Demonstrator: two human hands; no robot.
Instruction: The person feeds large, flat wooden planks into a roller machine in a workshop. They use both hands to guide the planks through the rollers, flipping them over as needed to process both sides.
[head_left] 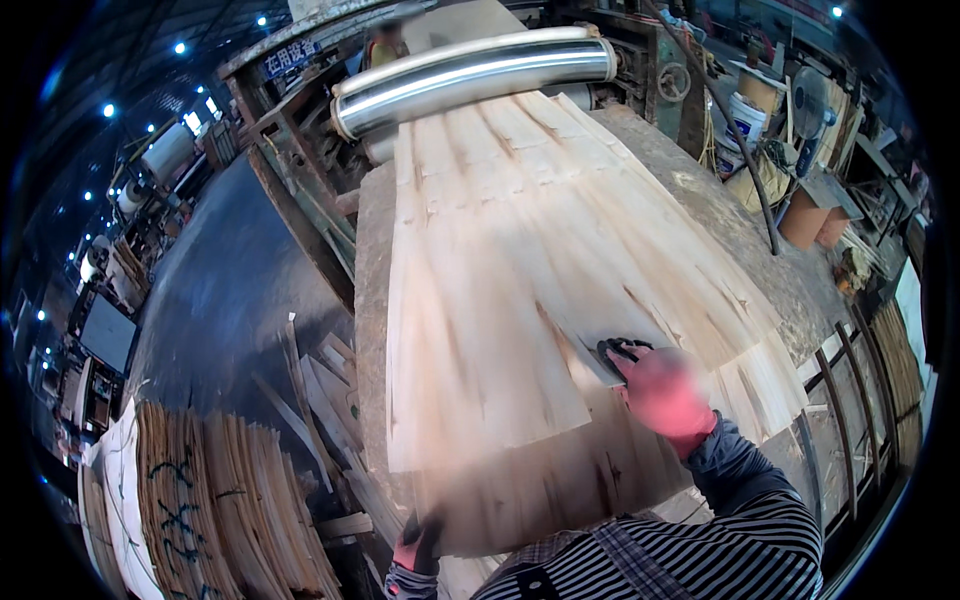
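Observation:
Long, pale wood veneer sheets (490, 260) with brown streaks overlap on the work table and run up to a shiny metal roller (480, 80). Closest to my body is a darker, partly blurred veneer sheet (560, 480), its far edge against the pale ones. My left hand (418, 545), in a pink and black glove, grips this sheet's near left corner. Over on its far right side, my right hand (660, 390), gloved alike, has curled black fingertips at the sheet's edge, beside a gap between the pale sheets. The right palm's underside is hidden.
A stack of veneer (230, 500) stands at the lower left, with loose wood strips (320, 400) beside it. Metal bars (850, 420) flank the table at the right. Farther right are white buckets (740, 125) and a fan (812, 105). A blurred person (385, 45) stands behind the roller.

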